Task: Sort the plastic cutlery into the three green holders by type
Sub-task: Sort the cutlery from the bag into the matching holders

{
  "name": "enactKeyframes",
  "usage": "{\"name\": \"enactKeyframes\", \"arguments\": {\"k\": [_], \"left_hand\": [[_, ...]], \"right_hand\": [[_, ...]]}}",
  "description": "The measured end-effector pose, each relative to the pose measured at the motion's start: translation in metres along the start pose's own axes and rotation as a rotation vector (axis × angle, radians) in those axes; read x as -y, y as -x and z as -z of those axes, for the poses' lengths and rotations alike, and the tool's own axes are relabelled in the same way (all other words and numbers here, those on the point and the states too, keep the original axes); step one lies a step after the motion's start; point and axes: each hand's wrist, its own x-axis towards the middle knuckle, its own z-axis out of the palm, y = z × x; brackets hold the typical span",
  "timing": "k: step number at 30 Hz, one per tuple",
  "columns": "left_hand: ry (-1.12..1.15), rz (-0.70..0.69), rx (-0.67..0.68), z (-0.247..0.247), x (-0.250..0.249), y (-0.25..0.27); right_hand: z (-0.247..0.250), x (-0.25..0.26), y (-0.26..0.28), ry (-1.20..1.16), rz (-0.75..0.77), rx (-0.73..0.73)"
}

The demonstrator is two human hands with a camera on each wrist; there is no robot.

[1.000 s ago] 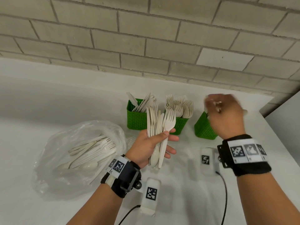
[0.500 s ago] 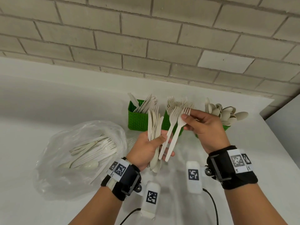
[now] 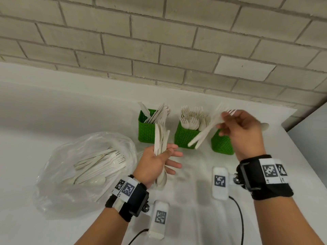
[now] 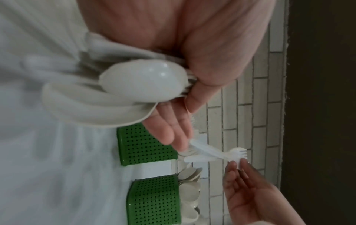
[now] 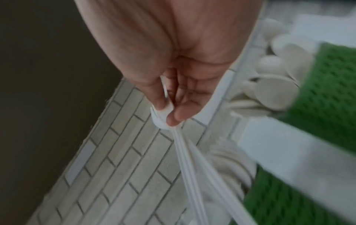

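Observation:
Three green holders stand by the wall: the left one (image 3: 146,131) with knives, the middle one (image 3: 184,137) with forks, the right one (image 3: 221,144) with spoons, partly hidden behind my right hand. My right hand (image 3: 242,129) pinches two white forks (image 3: 205,131) by their heads, handles slanting down over the middle holder; the same forks (image 5: 192,167) show blurred in the right wrist view. My left hand (image 3: 159,161) grips a bundle of mixed cutlery (image 3: 161,138) upright, in front of the left holder. Spoon bowls (image 4: 142,82) of that bundle stick out below the palm.
A clear plastic bag (image 3: 85,170) with several loose forks, knives and spoons lies on the white counter (image 3: 53,112) at the left. A brick wall (image 3: 159,41) runs behind the holders. The counter's right edge (image 3: 300,147) is close to the right holder.
My right hand came back from the spoon holder, took two forks out of the left hand's bundle, and has carried them up and to the right above the fork holder. The left hand stays put.

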Motion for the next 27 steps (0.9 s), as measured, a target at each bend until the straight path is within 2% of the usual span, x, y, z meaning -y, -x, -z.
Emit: {"name": "enactKeyframes", "arguments": {"k": [2,4,10,19,22,24,27], "left_hand": [[0.047,0.009,-0.008,0.001,-0.002,-0.002],[0.079,0.012,0.008,0.001,-0.005,-0.002],[0.130,0.014,0.039,0.001,-0.009,-0.002],[0.148,0.026,0.065,-0.002,-0.007,-0.001],[0.163,0.030,0.101,-0.004,-0.010,0.000],[0.174,0.032,0.126,-0.005,-0.012,0.002],[0.206,0.038,0.154,-0.005,-0.016,0.002]], "right_hand": [[0.002,0.007,-0.007,0.135,0.136,0.021],[0.000,0.006,-0.011,0.224,0.201,0.057],[-0.006,-0.006,-0.009,0.233,0.316,0.087],[-0.013,-0.020,-0.011,0.428,0.429,0.086],[-0.016,-0.017,-0.017,0.574,0.418,0.052],[-0.020,-0.021,-0.020,0.674,0.415,0.111],[-0.029,-0.040,-0.018,1.138,0.458,0.194]]}}
